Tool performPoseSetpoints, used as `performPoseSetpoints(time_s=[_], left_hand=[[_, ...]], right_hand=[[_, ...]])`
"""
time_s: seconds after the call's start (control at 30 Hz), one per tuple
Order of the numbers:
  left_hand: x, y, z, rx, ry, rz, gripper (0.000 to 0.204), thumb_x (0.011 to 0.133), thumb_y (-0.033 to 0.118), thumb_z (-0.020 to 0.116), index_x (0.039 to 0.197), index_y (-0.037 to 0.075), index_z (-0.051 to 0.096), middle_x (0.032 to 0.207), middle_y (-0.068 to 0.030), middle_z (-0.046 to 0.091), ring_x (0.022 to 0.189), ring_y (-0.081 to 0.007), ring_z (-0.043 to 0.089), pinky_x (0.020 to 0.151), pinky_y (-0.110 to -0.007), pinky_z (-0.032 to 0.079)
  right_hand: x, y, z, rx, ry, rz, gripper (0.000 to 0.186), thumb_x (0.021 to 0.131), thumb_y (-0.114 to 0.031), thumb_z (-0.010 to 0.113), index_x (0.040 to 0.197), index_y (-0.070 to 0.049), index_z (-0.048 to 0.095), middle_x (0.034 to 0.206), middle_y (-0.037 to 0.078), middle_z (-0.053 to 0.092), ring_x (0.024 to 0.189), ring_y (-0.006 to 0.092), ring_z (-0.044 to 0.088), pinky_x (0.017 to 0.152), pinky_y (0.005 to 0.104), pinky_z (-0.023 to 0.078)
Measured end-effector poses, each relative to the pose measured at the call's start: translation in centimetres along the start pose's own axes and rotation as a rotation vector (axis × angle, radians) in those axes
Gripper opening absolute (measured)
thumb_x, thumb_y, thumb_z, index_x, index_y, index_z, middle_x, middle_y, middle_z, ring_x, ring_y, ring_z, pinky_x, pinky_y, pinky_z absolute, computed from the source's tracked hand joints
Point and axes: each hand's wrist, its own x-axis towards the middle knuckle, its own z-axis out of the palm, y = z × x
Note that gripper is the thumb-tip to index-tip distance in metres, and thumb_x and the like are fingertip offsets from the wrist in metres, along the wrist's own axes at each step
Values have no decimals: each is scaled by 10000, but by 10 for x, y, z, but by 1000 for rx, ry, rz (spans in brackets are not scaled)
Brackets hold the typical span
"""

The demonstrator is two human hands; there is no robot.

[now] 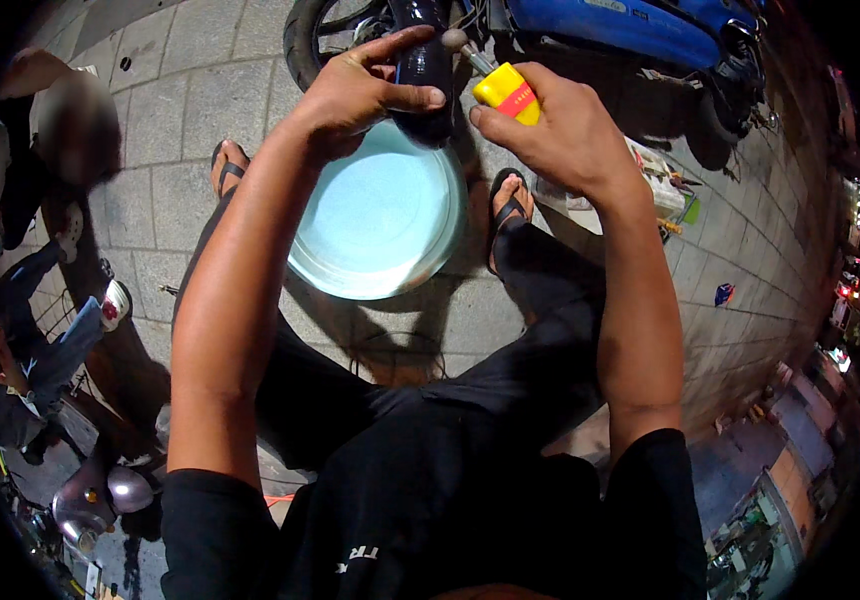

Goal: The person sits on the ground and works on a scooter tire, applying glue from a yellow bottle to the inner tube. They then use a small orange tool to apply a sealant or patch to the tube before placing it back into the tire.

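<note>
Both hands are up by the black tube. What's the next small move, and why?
Probably a light press of the round tip of the yellow-handled tool against the black tube: the right hand grips the tool with its tip right by the tube's edge, and the left hand holds the tube. Whether they touch, I can't tell.

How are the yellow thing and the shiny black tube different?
The yellow thing has a red band, while the black tube looks dark all over. The yellow thing has a thin stem with a round tip; the black tube is thick. The yellow thing tilts, while the black tube runs nearly straight up the picture. Both are held in a hand.
</note>
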Motion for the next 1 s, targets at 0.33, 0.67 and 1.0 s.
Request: performPoseSetpoints(time_s=[0.33, 0.67, 1.0], left_hand=[[-3, 2, 2, 60, 7, 1, 848, 811, -43, 891, 1571, 126, 555, 1148, -129, 789, 1031, -202, 751, 946, -370, 608], [-5, -1, -2, -2, -4, 11, 851, 812, -59, 884, 1573, 141, 560, 1159, -108, 787, 1040, -188, 736, 959, -365, 596], [-8, 1, -5, 32, -8, -3, 872, 792, -34, 912, 1570, 150, 567, 1176, -98, 780, 1052, -194, 725, 977, -368, 579]], right_hand=[[6, 2, 7, -140, -16, -71, 644, 822, -540, 739, 1254, -63, 725, 1022, 236, 773, 947, 419, 760, 864, 494, 597], [6, 2, 12, -168, -104, -136, 656, 816, -564, 752, 1257, -79, 727, 1033, 205, 779, 935, 389, 762, 854, 466, 601], [7, -4, 7, -111, -131, -79, 665, 799, -556, 746, 1244, -63, 738, 1059, 209, 775, 957, 380, 756, 865, 463, 593]])
